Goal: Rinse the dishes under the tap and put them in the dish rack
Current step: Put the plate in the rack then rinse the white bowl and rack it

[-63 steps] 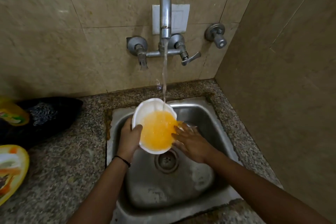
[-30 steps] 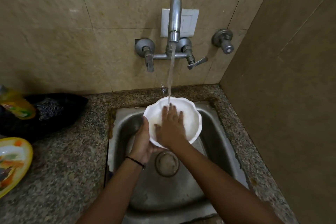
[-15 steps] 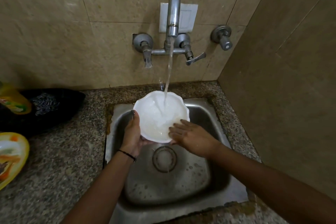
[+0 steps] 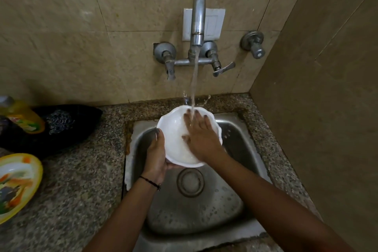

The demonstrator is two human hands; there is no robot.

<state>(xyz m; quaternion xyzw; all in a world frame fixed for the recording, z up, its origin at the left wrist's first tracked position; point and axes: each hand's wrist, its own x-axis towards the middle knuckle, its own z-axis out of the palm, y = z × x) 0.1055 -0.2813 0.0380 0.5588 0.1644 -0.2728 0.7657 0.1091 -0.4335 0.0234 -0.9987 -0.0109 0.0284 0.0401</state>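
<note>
A white scalloped bowl (image 4: 173,129) is held over the steel sink (image 4: 241,141), under the running tap (image 4: 198,18). My left hand (image 4: 156,153) grips the bowl's left rim and underside, thumb on the rim. My right hand (image 4: 201,135) lies flat inside the bowl with straight fingers pointing toward the wall. The water stream (image 4: 194,88) falls onto those fingers and into the bowl. No dish rack is in view.
A yellow patterned plate (image 4: 18,184) lies on the granite counter (image 4: 77,190) at the left edge. Behind it are a black bag (image 4: 67,127) and a yellow bottle (image 4: 22,116). A wall closes the right side. The drain (image 4: 190,182) sits below the bowl.
The orange water seen two seconds ago is gone and the bowl shows white. My right hand moved from the bowl's near right edge to flat inside it, under the stream.
</note>
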